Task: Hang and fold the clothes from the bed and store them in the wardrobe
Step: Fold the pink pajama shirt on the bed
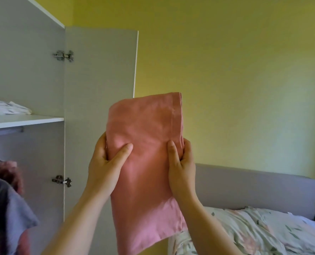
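1. Presently, the person is holding a folded pink garment (145, 122) up in front of them. It is hanging in the air between the open wardrobe on the left and the bed (260, 230) at the lower right, touching neither.
2. The left hand (105, 162) is gripping the garment's left long edge, with the thumb lying across the front and the fingers curling behind. The right hand (180, 162) is gripping the right long edge in the same way.
3. This two-sided clamp is probably keeping the stacked layers from sliding apart or unfolding while the bundle is off any surface. The layered edges are showing at the top right corner.
4. Both hands are sitting roughly midway along the length, so the far half is standing up above them. The near half is hanging down between the forearms.
5. The garment's long axis is running nearly upright in the view, from the near bottom edge up and away from the person. The short far edge is pointing towards the upper wall, just beside the free edge of the wardrobe door (99, 85).
6. The shelf (26, 120), already carrying white folded clothes (5, 107), is looking like the likely destination. Hanging clothes (13, 199) are filling the space below it. To get there, the bundle would need swinging left and laying flat, probably short edge first.
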`<act>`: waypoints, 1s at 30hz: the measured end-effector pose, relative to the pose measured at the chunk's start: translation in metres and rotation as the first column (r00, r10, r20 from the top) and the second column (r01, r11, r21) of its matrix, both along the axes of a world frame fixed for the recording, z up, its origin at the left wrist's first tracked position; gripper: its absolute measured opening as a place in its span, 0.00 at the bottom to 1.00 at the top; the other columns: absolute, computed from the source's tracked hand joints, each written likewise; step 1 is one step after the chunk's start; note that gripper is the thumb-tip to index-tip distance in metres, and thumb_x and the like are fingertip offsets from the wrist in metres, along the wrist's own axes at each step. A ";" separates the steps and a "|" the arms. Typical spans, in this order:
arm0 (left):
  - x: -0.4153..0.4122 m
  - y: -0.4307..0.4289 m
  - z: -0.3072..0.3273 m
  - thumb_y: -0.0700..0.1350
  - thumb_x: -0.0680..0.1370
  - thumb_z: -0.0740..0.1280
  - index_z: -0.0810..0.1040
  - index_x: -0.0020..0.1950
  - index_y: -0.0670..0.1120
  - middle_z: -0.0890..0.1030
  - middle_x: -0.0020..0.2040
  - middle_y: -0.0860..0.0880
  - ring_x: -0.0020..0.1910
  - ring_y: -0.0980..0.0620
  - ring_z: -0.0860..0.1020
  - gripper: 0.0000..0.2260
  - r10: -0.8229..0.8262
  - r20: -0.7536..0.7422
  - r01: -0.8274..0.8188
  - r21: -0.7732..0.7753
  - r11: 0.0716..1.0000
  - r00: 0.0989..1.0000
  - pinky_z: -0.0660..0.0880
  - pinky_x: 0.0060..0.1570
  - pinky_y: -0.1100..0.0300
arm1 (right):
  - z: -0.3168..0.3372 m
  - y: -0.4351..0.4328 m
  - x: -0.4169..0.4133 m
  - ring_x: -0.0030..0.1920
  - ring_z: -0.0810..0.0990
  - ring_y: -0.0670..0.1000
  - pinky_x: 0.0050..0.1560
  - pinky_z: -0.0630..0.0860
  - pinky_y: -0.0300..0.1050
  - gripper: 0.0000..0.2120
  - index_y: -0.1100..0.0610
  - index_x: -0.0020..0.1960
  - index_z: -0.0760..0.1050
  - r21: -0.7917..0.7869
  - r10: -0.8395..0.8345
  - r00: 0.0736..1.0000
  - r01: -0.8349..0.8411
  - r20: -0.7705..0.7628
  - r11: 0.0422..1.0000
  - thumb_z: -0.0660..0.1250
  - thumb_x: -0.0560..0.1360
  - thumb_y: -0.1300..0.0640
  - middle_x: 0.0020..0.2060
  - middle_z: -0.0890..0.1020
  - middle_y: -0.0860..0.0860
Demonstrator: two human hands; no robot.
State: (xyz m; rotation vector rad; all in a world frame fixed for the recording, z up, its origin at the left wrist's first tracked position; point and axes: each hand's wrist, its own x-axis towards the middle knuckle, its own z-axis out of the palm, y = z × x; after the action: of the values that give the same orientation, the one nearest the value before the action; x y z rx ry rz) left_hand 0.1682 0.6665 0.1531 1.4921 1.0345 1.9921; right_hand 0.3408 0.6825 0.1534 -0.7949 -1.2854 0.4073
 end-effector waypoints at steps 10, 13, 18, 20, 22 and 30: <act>-0.057 0.073 0.005 0.64 0.65 0.71 0.75 0.61 0.61 0.82 0.54 0.58 0.54 0.56 0.81 0.25 0.204 0.004 -0.204 -0.003 0.979 0.979 0.77 0.57 0.48 | 0.007 0.108 -0.064 0.52 0.80 0.40 0.54 0.76 0.44 0.10 0.47 0.59 0.73 0.042 0.242 0.970 -0.241 -0.018 0.970 0.62 0.80 0.46 0.50 0.82 0.40; -0.071 0.095 0.009 0.61 0.66 0.72 0.75 0.58 0.64 0.82 0.52 0.61 0.51 0.61 0.80 0.21 0.294 0.001 -0.294 0.008 0.956 0.956 0.76 0.50 0.56 | 0.009 0.145 -0.085 0.53 0.80 0.39 0.53 0.74 0.37 0.09 0.49 0.59 0.74 0.056 0.348 0.937 -0.346 -0.029 0.937 0.63 0.81 0.48 0.50 0.83 0.41; -0.093 0.130 0.020 0.52 0.73 0.74 0.76 0.58 0.64 0.82 0.52 0.66 0.49 0.68 0.79 0.16 0.398 0.010 -0.398 0.045 0.916 0.918 0.74 0.42 0.71 | 0.020 0.208 -0.118 0.51 0.80 0.37 0.49 0.73 0.33 0.10 0.47 0.59 0.74 0.072 0.465 0.885 -0.464 0.001 0.883 0.63 0.80 0.47 0.48 0.83 0.38; -0.104 0.141 0.023 0.57 0.70 0.74 0.74 0.61 0.65 0.81 0.53 0.66 0.51 0.68 0.79 0.21 0.449 0.000 -0.449 0.035 0.893 0.893 0.73 0.47 0.66 | 0.025 0.230 -0.131 0.48 0.79 0.34 0.46 0.72 0.28 0.06 0.43 0.56 0.74 0.068 0.502 0.864 -0.503 0.026 0.862 0.63 0.80 0.47 0.46 0.82 0.33; -0.115 0.151 0.026 0.60 0.69 0.73 0.73 0.63 0.66 0.81 0.54 0.66 0.51 0.68 0.79 0.23 0.500 -0.007 -0.499 0.026 0.866 0.866 0.73 0.49 0.63 | 0.029 0.249 -0.146 0.46 0.79 0.33 0.43 0.71 0.26 0.03 0.41 0.54 0.73 0.072 0.537 0.842 -0.539 0.047 0.839 0.63 0.80 0.46 0.45 0.81 0.31; -0.171 0.196 0.049 0.51 0.73 0.74 0.75 0.61 0.62 0.82 0.54 0.64 0.52 0.65 0.80 0.18 0.588 -0.001 -0.587 0.064 0.807 0.809 0.75 0.54 0.59 | 0.046 0.312 -0.219 0.47 0.78 0.32 0.43 0.70 0.24 0.07 0.44 0.57 0.73 0.100 0.646 0.762 -0.646 0.041 0.756 0.63 0.80 0.46 0.46 0.82 0.34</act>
State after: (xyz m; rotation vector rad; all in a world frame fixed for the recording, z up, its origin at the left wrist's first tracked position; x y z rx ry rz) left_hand -0.0026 0.8626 0.2022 1.3206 1.6141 2.4363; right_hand 0.1220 0.9949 0.1990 -0.2248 -1.5578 0.8840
